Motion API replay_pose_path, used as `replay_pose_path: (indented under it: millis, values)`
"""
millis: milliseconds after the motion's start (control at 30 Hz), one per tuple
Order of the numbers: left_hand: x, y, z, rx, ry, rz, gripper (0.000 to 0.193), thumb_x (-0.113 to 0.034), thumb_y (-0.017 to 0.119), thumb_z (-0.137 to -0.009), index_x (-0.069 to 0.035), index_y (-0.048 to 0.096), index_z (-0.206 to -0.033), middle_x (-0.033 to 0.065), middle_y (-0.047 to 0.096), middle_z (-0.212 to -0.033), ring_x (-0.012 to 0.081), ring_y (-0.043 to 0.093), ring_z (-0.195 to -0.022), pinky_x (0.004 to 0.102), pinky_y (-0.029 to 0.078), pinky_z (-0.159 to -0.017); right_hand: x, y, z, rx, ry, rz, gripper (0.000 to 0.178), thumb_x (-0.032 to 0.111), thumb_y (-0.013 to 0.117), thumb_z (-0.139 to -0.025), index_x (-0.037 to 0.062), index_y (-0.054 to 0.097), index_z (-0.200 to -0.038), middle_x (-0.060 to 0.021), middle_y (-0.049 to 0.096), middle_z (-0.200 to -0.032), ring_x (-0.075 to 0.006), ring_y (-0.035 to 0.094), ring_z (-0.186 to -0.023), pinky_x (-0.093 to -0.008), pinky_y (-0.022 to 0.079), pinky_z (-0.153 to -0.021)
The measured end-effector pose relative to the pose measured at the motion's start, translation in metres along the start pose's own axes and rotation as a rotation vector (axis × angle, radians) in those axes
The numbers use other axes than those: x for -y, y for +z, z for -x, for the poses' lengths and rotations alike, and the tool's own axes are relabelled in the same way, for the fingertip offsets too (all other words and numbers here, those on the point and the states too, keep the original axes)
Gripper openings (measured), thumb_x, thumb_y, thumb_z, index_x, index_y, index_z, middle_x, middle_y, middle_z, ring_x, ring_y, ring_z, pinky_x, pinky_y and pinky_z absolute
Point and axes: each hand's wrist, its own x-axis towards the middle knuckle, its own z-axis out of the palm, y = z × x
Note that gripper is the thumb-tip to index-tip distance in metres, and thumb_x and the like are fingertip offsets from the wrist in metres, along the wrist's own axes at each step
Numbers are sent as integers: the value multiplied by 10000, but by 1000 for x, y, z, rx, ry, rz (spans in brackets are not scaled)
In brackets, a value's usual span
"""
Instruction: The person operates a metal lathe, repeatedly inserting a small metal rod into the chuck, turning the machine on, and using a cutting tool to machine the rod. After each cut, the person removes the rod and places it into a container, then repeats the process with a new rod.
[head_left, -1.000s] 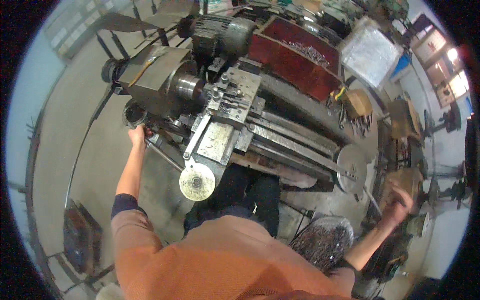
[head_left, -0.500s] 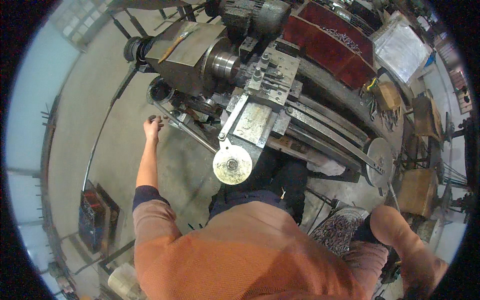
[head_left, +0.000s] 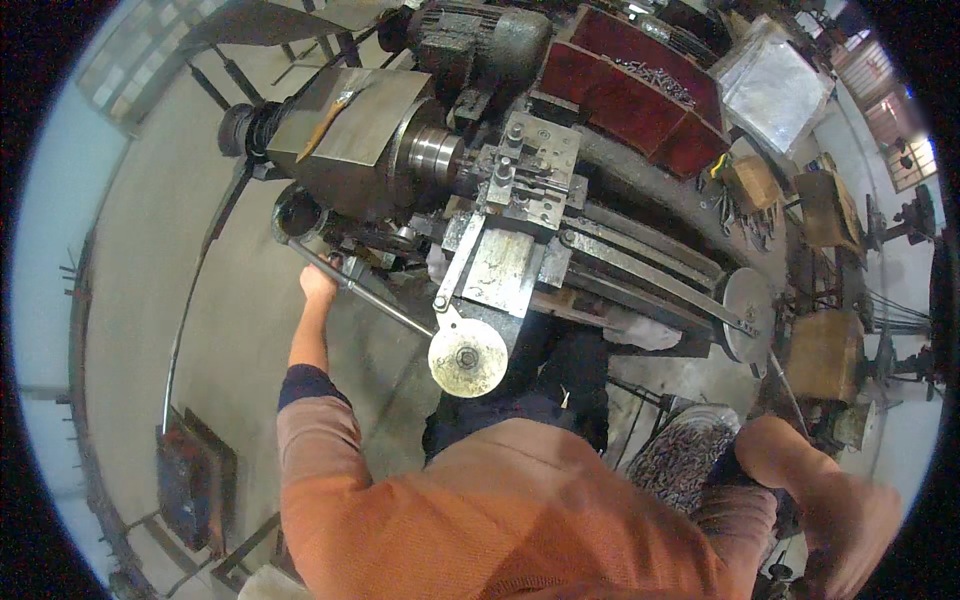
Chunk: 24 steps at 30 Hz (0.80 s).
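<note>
Grey floor (head_left: 230,330); steel rod (head_left: 385,308), axis ten-to-four, at two o'clock from nearer, curled left hand (head_left: 318,281); right hand (head_left: 858,525) blurred, both holds unclear.

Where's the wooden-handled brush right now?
Head view, upper left: the wooden-handled brush lies on the lathe headstock's flat top, left of the shiny chuck.

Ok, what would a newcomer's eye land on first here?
Probably the pale round disc at the machine's near end, mid-picture. Next, the dark-red bin of small metal pieces, upper right, and the orange sweater across the bottom. The left hand is left of centre, beside the long rod.
</note>
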Motion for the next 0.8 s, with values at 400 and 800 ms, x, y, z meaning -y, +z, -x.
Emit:
replay_pose_path:
  millis: [400, 800]
  values:
    - [32, 0, 9, 118, 28, -16, 281, -297, 508, -784, -106, 542, -986, 172, 625, -923, 345, 595, -882, 434, 461, -774, -42, -29, 41, -345, 551, 388, 332, 271, 628, -795, 105, 524, -527, -24, 537, -492, -138, 457, -409, -415, 439, -546]
    - [103, -241, 73, -365, 71, 207, 341, -236, 524, -841, -27, 551, -1110, 141, 633, -954, 299, 596, -908, 387, 462, -767, -286, -81, 147, 399, 1217, 1347, 246, 242, 627, -492, 79, 673, -671, -116, 615, -722, -323, 514, -766, -375, 444, -692]
